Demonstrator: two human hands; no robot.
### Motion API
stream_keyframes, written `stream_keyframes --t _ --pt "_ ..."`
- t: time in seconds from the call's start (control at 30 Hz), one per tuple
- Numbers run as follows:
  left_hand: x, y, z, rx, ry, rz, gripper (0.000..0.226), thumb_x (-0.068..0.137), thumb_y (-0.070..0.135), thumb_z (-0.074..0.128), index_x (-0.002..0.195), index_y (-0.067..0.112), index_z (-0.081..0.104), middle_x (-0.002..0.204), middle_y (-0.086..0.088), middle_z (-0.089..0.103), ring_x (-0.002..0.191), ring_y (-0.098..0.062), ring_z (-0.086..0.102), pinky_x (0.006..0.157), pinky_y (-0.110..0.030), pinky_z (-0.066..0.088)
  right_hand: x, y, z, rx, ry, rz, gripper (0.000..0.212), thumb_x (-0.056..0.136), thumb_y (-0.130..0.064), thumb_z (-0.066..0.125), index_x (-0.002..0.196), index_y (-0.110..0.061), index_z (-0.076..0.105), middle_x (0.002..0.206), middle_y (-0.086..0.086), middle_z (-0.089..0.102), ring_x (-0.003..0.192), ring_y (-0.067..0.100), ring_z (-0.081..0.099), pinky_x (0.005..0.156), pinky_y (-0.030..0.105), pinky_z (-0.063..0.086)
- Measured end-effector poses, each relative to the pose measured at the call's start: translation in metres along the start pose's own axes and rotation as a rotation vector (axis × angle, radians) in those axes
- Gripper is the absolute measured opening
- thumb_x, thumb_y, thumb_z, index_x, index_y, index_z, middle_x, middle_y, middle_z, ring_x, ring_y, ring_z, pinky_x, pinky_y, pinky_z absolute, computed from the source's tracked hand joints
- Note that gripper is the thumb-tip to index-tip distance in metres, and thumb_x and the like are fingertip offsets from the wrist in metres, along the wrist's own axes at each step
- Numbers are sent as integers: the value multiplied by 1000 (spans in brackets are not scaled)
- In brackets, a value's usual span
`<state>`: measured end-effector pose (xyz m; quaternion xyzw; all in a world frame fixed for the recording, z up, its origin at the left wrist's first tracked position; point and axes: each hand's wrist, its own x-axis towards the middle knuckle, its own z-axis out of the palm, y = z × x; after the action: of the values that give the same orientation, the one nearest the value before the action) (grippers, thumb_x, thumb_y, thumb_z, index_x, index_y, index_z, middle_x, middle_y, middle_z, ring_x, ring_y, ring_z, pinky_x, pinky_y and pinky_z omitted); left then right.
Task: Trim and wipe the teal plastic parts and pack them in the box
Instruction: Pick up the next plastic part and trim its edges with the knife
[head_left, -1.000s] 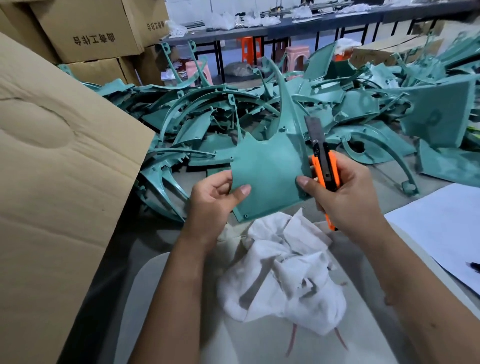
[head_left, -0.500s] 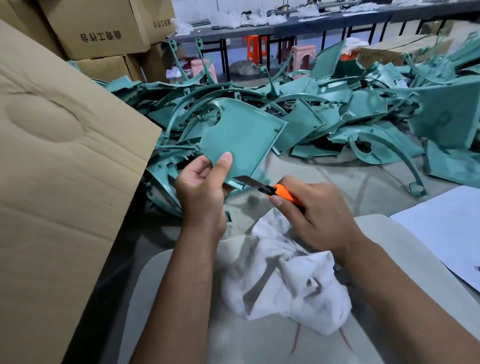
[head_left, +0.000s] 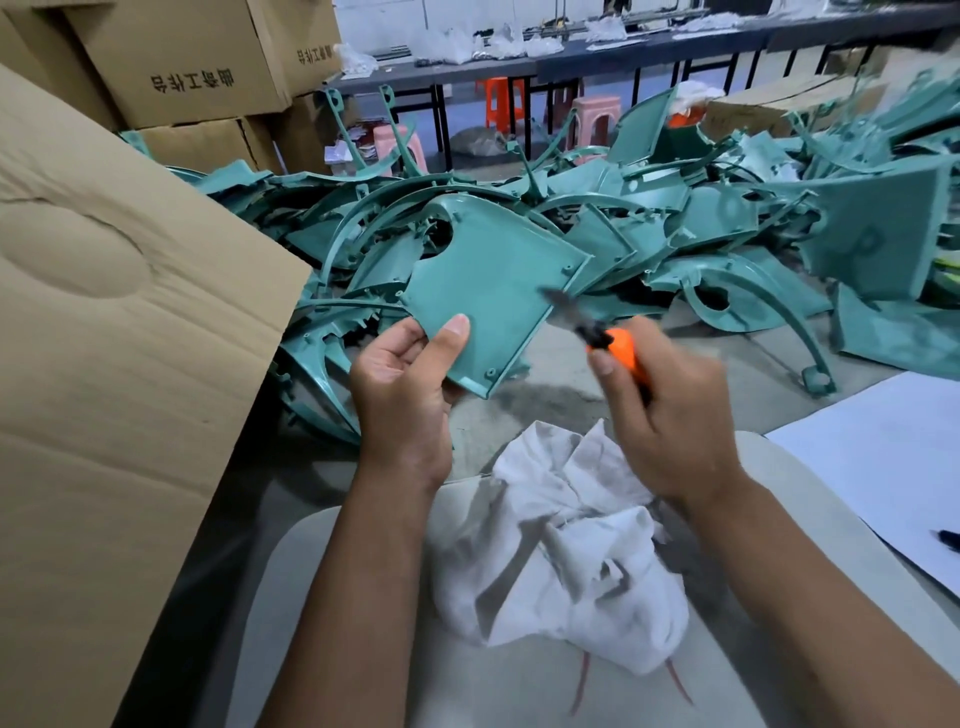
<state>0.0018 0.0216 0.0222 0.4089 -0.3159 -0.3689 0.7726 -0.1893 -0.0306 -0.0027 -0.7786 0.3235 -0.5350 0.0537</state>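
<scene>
My left hand (head_left: 400, 384) grips a flat teal plastic part (head_left: 493, 280) by its lower left corner, thumb on its face, and holds it up tilted. To its right my right hand (head_left: 670, 415) grips an orange utility knife (head_left: 613, 343). The blurred blade points up and left at the part's right edge. A crumpled white rag (head_left: 566, 561) lies below both hands on a pale surface. A large brown cardboard box flap (head_left: 114, 364) fills the left side. A big heap of teal parts (head_left: 675, 208) lies beyond the hands.
Stacked cardboard boxes (head_left: 192, 73) stand at the back left. A white sheet (head_left: 883, 462) lies at the right. Long dark tables (head_left: 623, 52) with pink and orange stools (head_left: 597, 114) under them run along the back. Bare grey floor shows between the rag and the heap.
The part was turned from upright to flat and tilted in my left hand. My right hand brought the knife from under the part's lower edge up to its right edge.
</scene>
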Motion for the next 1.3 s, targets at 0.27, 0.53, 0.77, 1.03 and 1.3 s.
stream_keyframes --t 0.27,0.53,0.77,1.03,1.3 --pt "-3 4 8 -80 6 -54 15 92 -2 66 81 5 73 82 -15 72 76 -25 71 74 -40 62 -1 -13 8 0 -47 -89 36 108 -40 44 86 -13 53 61 -11 36 50 17 38 47 37 34" --pt "-4 11 5 -182 5 -71 18 94 -2 60 109 -9 69 101 -22 73 87 -27 73 67 -28 60 5 14 -5 -109 203 197 32 110 -34 45 82 -22 36 56 -15 31 45 6 34 48 20 18" --pt "-4 4 5 -182 51 -105 8 92 0 65 96 -2 72 96 -18 71 87 -25 69 81 -32 60 -5 -17 12 121 -95 -112 45 107 -43 44 84 -7 58 61 -13 37 52 14 39 49 30 35" --pt "-3 -1 3 -209 -16 -181 10 86 3 68 90 -1 76 87 -15 74 77 -21 72 68 -30 62 -1 -9 5 5 -40 -84 31 108 -38 46 82 -21 44 58 -14 33 46 11 34 46 26 27" --pt "-8 2 -3 -130 -195 -215 24 84 9 66 105 2 75 99 -15 75 87 -22 73 71 -31 63 5 35 -16 -255 160 413 40 109 -39 47 76 -19 38 55 -7 40 48 8 40 46 25 23"
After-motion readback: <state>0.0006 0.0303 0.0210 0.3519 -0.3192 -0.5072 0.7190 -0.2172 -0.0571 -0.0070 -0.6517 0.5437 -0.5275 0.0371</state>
